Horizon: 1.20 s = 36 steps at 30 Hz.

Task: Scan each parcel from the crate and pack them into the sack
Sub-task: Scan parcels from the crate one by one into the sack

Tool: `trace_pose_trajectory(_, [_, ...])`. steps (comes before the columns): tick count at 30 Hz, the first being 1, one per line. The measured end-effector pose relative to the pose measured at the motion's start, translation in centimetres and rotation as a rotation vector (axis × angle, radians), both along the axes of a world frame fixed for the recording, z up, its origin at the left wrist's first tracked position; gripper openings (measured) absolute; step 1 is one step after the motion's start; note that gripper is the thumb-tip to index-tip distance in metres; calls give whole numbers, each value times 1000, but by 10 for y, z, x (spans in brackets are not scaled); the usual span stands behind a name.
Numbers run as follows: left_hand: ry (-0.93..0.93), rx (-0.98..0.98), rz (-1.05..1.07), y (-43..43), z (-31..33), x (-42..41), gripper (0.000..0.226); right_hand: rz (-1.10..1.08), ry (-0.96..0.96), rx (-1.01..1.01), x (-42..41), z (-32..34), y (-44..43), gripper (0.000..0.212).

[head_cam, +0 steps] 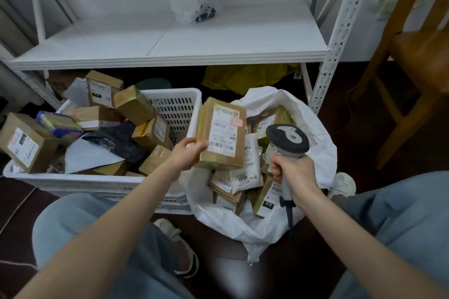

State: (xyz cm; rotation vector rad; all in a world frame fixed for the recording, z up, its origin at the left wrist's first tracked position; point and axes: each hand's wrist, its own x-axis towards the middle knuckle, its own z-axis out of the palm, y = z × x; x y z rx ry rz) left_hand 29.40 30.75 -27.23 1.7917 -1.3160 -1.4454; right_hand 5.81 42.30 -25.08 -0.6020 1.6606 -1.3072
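A white metal shelving rack [218,39] fills the space ahead of you, with a crumpled white plastic bag [189,2] on its shelf and a yellow bag [243,77] on the floor beneath it. A wooden chair [422,56] stands to your right.

The white plastic crate [73,182] sits on the floor in front of your left knee. It is heaped with taped cardboard boxes, a black poly mailer [116,141] and a grey one. A labelled box [24,143] leans over its left corner.

Just beside the crate, touching its right end, the white woven sack [315,128] stands with its mouth open between your knees. Several parcels already lie in it, among them a white mailer [245,172] with a printed label.

The brown taped parcel [222,133] you are handling is in the air above the near left edge of the sack's mouth. It is upright, with its label side facing you and the barcode at the lower end.

The handheld barcode scanner [288,139] is just right of the parcel, over the sack, its dark head up and its cable trailing down.

Your left hand [187,153] pinches the parcel's lower left corner, thumb on the label face. Your right hand [294,170] is wrapped round the scanner's handle.
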Motion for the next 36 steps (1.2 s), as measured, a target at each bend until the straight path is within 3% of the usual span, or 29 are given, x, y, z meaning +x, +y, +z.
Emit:
trace_pose_trajectory(5, [-56, 132, -77, 4, -30, -30, 55, 15, 8, 48, -1, -18, -33, 10])
trace_pose_trajectory(8, [32, 173, -93, -10, -37, -66, 47, 30, 88, 70, -2, -24, -54, 40])
trace_pose_trajectory(11, [24, 129, -22, -28, -52, -89, 41, 67, 163, 71, -1, -28, -74, 42])
trace_pose_trajectory(16, [-359, -205, -164, -65, -51, -91, 34, 217, 293, 116, 11, -52, -104, 39])
trace_pose_trajectory(21, [-633, -435, -233, -103, -48, -75, 41, 303, 495, 137, 31, -73, -132, 57])
trace_pose_trajectory(24, [-807, -236, -305, -117, -60, -60, 47, 342, 617, 163, 34, -72, -141, 51])
trace_pose_trajectory(27, [-916, -142, -363, -123, -72, -56, 31, 336, 631, 149, 30, -75, -147, 53])
trace_pose_trajectory(29, [-892, -221, -306, -130, -74, -57, 23, 333, 634, 153, 26, -76, -146, 55])
trace_pose_trajectory(32, [-651, -358, -99, -146, -49, -56, 22, 355, 681, 173, 19, -73, -148, 54])
trace_pose_trajectory(36, [-423, -500, -15, -163, 11, -53, 44, 391, 706, 230, 11, -62, -170, 56])
